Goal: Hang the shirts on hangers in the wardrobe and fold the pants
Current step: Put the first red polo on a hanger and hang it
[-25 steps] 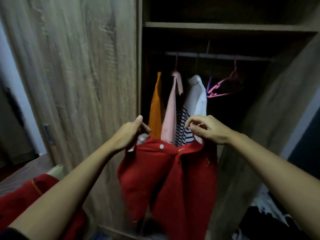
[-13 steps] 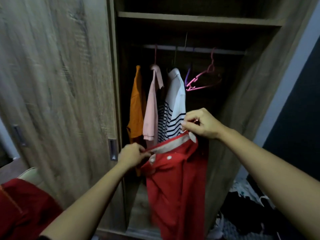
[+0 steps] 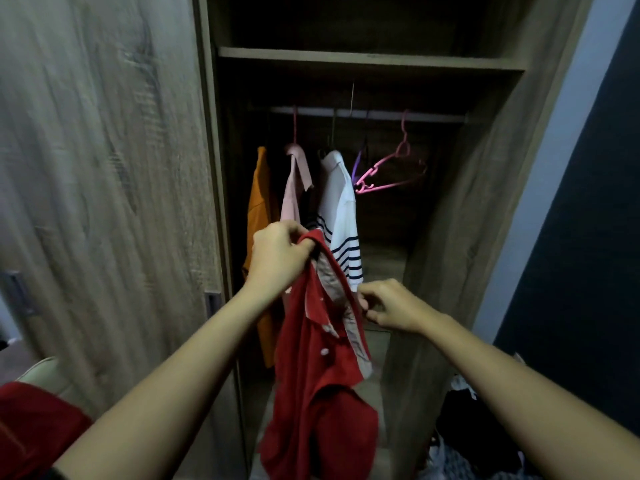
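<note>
A red polo shirt (image 3: 322, 403) with white buttons hangs in front of the open wardrobe. My left hand (image 3: 277, 254) grips its collar up high. Lower and to the right, my right hand (image 3: 391, 306) pinches the grey-lined collar edge. On the rail (image 3: 367, 114) behind hang an orange shirt (image 3: 258, 209), a pink shirt (image 3: 294, 188) and a white shirt with dark stripes (image 3: 341, 216). An empty pink hanger (image 3: 391, 171) hangs to their right, with a purple hanger (image 3: 356, 164) beside it.
The wooden sliding door (image 3: 104, 185) fills the left. A shelf (image 3: 370, 60) crosses above the rail. A red garment (image 3: 31, 431) lies at bottom left. Dark clothes (image 3: 464, 434) are piled on the floor at bottom right, by a dark wall.
My left hand has risen to the top of the collar, while my right hand has dropped lower along it. The shirt now hangs narrower and turned sideways. The view has shifted right.
</note>
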{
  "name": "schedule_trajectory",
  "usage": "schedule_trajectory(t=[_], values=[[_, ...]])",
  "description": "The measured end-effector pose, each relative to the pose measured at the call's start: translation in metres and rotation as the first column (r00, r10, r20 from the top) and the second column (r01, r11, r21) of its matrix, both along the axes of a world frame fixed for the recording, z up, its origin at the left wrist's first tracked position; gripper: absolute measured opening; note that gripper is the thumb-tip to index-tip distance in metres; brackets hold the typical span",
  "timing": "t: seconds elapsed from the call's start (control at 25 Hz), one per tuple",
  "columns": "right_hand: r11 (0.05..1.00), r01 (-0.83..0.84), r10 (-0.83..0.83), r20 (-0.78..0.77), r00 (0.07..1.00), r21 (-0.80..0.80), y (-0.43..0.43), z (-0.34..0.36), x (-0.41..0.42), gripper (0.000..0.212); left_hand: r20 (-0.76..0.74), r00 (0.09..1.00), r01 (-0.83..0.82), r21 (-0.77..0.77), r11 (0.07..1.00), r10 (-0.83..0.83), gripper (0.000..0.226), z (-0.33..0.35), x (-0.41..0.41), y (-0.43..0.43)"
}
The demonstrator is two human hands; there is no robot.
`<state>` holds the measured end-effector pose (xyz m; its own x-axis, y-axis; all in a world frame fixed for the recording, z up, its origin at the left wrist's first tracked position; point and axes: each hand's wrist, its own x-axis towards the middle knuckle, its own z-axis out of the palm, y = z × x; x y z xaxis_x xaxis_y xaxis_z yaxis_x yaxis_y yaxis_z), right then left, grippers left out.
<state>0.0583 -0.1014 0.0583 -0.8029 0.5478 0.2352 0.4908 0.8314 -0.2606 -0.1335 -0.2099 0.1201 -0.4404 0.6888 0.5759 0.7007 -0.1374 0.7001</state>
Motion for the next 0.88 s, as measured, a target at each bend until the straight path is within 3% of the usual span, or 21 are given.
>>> schedule_trajectory(t=[0.08,0.2,0.36,0.44,0.52,0.6,0.68,0.76,0.88], values=[[1.000,-0.024,0.026,-0.131,0.991,0.015,-0.005,-0.003,0.002,0.031,0.026,1.000,-0.012,0.012,1.000,0.011,0.007,0.008,-0.007,-0.005],[0.975,-0.093,0.012,-0.376,0.927,-0.200,-0.017,-0.004,-0.012,0.024,-0.016,0.999,-0.051,0.061,0.997,0.052,0.007,0.021,-0.005,-0.016],[0.936,-0.201,0.078,-0.383,0.920,-0.290,-0.040,-0.022,-0.039,0.032,-0.098,0.986,-0.125,0.073,0.990,0.131,0.011,0.031,-0.009,-0.023],[0.917,-0.195,0.029,-0.427,0.904,-0.349,-0.057,-0.029,-0.048,0.043,-0.127,0.971,-0.194,0.085,0.977,0.204,0.012,0.039,-0.015,-0.029],[0.949,-0.132,-0.009,-0.441,0.897,-0.286,-0.069,-0.032,-0.056,0.060,-0.144,0.950,-0.271,0.071,0.960,0.278,0.015,0.047,-0.023,-0.034],[0.986,-0.043,-0.025,-0.400,0.916,-0.160,-0.078,-0.032,-0.066,0.065,-0.141,0.937,-0.315,0.054,0.948,0.320,0.016,0.054,-0.029,-0.038],[0.998,-0.024,0.000,-0.405,0.914,-0.054,-0.082,-0.025,-0.069,0.050,-0.154,0.925,-0.343,0.066,0.937,0.349,0.017,0.059,-0.037,-0.039],[0.997,-0.051,0.070,-0.509,0.858,0.051,-0.074,-0.010,-0.060,0.031,-0.213,0.880,-0.428,0.031,0.903,0.424,0.018,0.061,-0.061,-0.037],[0.995,-0.024,0.073,-0.529,0.846,0.099,-0.046,0.041,-0.029,0.030,-0.366,0.849,-0.487,-0.263,0.833,0.380,0.019,0.052,-0.100,-0.033]])
